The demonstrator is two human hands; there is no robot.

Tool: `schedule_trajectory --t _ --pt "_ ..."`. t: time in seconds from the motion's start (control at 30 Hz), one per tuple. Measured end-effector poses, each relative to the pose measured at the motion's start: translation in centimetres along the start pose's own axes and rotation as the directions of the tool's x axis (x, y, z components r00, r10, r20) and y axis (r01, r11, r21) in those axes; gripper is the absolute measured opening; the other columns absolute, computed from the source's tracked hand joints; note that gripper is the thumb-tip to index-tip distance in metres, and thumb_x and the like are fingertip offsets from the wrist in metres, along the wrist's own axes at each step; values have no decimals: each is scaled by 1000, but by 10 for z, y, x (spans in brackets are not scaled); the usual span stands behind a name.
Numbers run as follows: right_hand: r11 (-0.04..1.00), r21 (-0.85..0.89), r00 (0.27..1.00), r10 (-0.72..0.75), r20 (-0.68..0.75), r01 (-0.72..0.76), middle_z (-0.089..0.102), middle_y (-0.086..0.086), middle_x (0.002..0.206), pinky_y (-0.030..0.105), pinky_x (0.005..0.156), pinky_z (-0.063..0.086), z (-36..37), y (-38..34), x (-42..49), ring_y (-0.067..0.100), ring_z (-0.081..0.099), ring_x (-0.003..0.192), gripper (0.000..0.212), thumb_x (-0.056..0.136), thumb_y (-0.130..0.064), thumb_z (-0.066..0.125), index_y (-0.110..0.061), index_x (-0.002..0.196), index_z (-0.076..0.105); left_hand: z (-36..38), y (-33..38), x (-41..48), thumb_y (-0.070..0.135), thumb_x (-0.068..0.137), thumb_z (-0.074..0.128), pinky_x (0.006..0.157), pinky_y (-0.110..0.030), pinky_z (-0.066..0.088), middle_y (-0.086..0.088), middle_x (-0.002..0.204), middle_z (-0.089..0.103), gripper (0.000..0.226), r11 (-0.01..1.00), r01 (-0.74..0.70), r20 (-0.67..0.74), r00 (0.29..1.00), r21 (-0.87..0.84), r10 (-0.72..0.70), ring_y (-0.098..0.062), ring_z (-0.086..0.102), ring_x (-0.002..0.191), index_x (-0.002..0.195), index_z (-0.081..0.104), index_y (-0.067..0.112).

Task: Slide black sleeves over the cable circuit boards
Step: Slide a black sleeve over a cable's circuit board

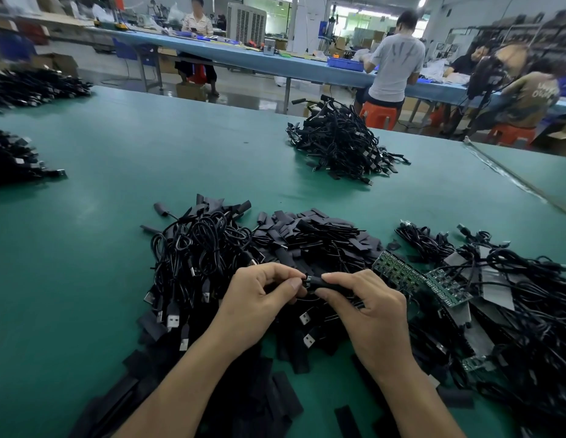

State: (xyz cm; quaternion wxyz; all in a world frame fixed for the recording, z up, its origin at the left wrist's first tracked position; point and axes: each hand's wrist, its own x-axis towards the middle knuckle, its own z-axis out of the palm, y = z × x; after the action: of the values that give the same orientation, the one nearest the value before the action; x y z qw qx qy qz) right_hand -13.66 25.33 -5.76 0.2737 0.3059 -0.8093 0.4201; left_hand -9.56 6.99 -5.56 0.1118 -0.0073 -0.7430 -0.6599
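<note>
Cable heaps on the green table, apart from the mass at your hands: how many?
3: far-left heap, left-edge heap, centre-back heap. More may lie outside the view.

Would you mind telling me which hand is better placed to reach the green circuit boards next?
Right, probably. The right hand lies just beside the green circuit boards; the left hand sits farther off. Both now hold the sleeved cable.
</note>
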Motion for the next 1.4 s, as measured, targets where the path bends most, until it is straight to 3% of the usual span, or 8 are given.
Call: schedule_trajectory --t 0.17,0.43,0.73,1.0,1.13,1.27,1.4 --pt "998 -35 998 -42 56 44 63 -17 87 17 76 49 -2 3 2 8 62 82 26 78 -22 80 -15 102 76 0 1 0 5 93 67 74 -19 55 1 79 77 15 1000 6 3 1000 24 -6 -7 71 74 90 76 18" --pt "992 -64 993 -107 45 110 62 -17 89 17 76 49 -3 1 3 7 61 82 19 81 -22 79 -11 97 77 -2 -1 1 5 92 68 72 -20 55 2 78 77 19 1000 -5 27 1000 29 4 -8 71 74 88 76 22" --pt "995 -37 993 -89 77 92 59 -21 88 8 77 44 2 -1 2 4 58 80 21 78 -23 77 -12 96 76 -2 -1 1 2 92 68 71 -20 55 -1 79 76 16 1000 -1 68 998 25 0 -9 71 75 90 75 17" --pt "999 31 1000 9 -5 -8 66 -15 89 10 77 45 4 1 -3 2 62 82 28 77 -21 80 -15 104 75 0 1 -1 6 92 69 68 -17 52 0 77 76 12 1000 0 7 1000 13 -1 -5 68 69 91 76 16" --pt "990 105 995 96 -26 -93 70 -10 89 9 74 47 3 -5 -2 3 66 82 27 76 -25 81 -26 102 72 0 0 -1 7 92 68 71 -22 56 0 79 76 13 1000 -2 -8 1000 11 2 -10 70 72 91 76 18" --pt "969 159 977 201 -67 -188 70 -16 80 4 69 46 4 -8 -2 -2 66 76 41 72 -15 85 -32 106 68 0 -1 0 8 93 68 71 -21 55 1 80 77 14 1000 9 -21 1000 1 -9 -10 71 74 90 75 20" --pt "967 145 964 230 -132 -210 70 -17 82 6 72 49 7 -8 -3 -3 68 78 36 72 -17 85 -29 102 71 2 0 0 9 92 69 68 -18 54 3 78 76 15 1000 3 -53 999 -5 -3 -8 71 71 87 75 21"
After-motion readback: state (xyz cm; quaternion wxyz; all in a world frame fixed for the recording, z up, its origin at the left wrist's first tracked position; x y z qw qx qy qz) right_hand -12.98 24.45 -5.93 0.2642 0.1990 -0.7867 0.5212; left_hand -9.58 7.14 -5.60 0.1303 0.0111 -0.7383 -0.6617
